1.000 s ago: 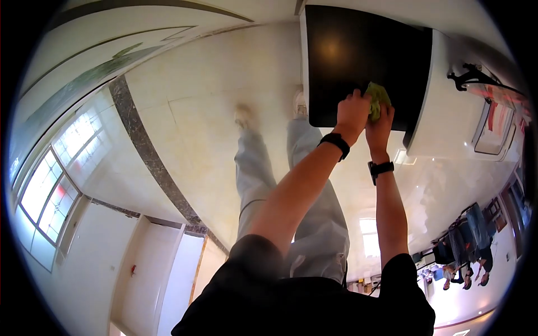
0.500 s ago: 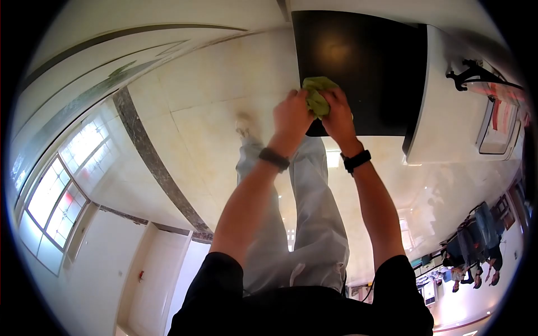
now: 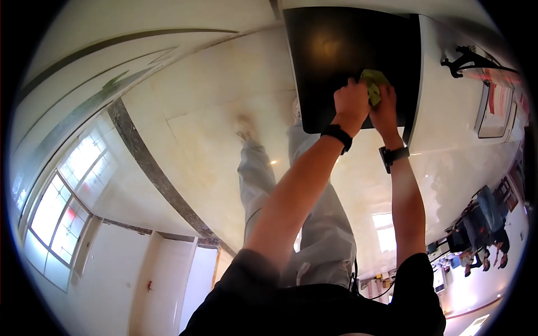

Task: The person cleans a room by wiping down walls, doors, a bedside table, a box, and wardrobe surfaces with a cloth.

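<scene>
A crumpled green cloth (image 3: 374,84) is over the black tabletop (image 3: 336,61), toward its near right part. My left hand (image 3: 352,102) grips the cloth's left side with bent fingers. On the other side, my right hand (image 3: 384,111) has its fingers closed on the same cloth. Both hands are close together, and each wrist wears a black band. The cloth's underside is hidden, so its contact with the black surface cannot be made out.
Right of the black top is a white surface (image 3: 443,95) with a black stand (image 3: 468,60) and a framed red-and-white item (image 3: 496,109). Several people (image 3: 485,235) appear at the far right. My legs (image 3: 322,224) are below the table edge.
Over the last half second both hands and the cloth have moved right across the black top, from its left edge. A second ago they were also at the right.
</scene>
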{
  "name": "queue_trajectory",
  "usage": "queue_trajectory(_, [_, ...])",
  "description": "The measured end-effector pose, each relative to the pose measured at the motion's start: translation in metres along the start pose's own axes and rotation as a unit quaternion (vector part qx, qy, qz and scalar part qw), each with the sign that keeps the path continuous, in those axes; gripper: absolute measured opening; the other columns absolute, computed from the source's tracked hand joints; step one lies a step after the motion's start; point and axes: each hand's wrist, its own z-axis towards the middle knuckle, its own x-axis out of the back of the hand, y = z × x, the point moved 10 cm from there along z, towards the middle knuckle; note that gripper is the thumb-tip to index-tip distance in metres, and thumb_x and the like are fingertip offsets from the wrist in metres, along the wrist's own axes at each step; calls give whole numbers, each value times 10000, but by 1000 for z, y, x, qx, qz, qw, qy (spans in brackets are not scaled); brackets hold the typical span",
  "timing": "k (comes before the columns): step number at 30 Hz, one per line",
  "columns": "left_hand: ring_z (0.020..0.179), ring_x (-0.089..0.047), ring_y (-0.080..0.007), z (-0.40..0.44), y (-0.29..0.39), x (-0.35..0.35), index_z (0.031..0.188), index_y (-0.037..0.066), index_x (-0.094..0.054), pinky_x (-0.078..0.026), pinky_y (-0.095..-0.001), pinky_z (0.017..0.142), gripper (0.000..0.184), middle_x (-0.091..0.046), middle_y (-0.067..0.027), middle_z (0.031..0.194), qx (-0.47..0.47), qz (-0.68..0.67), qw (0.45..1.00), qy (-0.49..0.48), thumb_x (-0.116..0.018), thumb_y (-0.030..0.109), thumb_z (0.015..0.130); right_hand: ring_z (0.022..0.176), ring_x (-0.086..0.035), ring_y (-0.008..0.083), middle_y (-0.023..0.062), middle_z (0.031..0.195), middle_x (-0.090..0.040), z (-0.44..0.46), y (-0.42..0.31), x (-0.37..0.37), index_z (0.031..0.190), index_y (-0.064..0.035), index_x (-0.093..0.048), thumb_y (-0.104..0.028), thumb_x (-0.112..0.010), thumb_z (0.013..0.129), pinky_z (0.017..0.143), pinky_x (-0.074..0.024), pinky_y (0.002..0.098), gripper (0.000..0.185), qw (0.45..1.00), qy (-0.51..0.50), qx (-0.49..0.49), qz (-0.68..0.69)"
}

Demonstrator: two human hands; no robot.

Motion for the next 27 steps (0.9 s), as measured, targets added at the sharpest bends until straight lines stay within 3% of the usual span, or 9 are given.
queue_trajectory(6, [838, -653, -352, -57, -71, 11, 1064, 94, -596, -539, -458, 682, 352, -630, -134, 998, 56, 26, 996, -60, -695, 159, 732, 1154, -438, 410, 193, 1201, -466, -33, -48, -49, 1171, -62, -514, 103, -612, 683, 974, -406, 417, 524, 996, -59, 50, 53])
queue_trajectory(9, [781, -665, -349, -58, -85, 39, 1030, 85, -581, -539, -452, 644, 342, -625, -122, 963, 25, 76, 997, 3, -706, 178, 726, 1117, -455, 410, 191, 1158, -491, -15, -84, -53, 1117, -56, -537, 75, -639, 667, 968, -411, 419, 479, 987, -56, 103, 110])
queue_trajectory(15, [819, -657, -363, 13, -81, 106, 1022, 79, -587, -539, -458, 673, 319, -636, -139, 962, 24, 104, 992, 73, -699, 171, 737, 1122, -471, 401, 181, 1170, -512, 68, -112, -50, 1135, -77, -563, 64, -635, 682, 981, -415, 425, 479, 983, -10, 123, 135])
queue_trajectory(18, [836, -664, -359, 54, -56, 122, 1007, 77, -609, -544, -450, 682, 275, -646, -152, 948, 5, 101, 991, 89, -686, 163, 757, 1137, -476, 395, 186, 1223, -496, 106, -107, -33, 1214, -74, -549, 61, -627, 697, 993, -409, 395, 540, 977, 51, 181, 102])
queue_trajectory(21, [825, -673, -356, 84, -26, 103, 979, 75, -640, -550, -444, 673, 196, -651, -169, 947, -41, 101, 989, 96, -646, 150, 799, 1137, -475, 380, 151, 1170, -571, 119, -74, -3, 1166, -109, -572, -20, -677, 711, 988, -407, 441, 475, 979, 131, 155, 31])
queue_trajectory(27, [785, -688, -331, 87, 28, 44, 914, 77, -673, -561, -421, 650, 124, -653, -172, 962, -88, 126, 987, 54, -579, 109, 839, 1129, -446, 432, 228, 1250, -486, 77, -14, 27, 1220, -97, -526, -71, -704, 735, 980, -382, 492, 518, 985, 169, 19, -13])
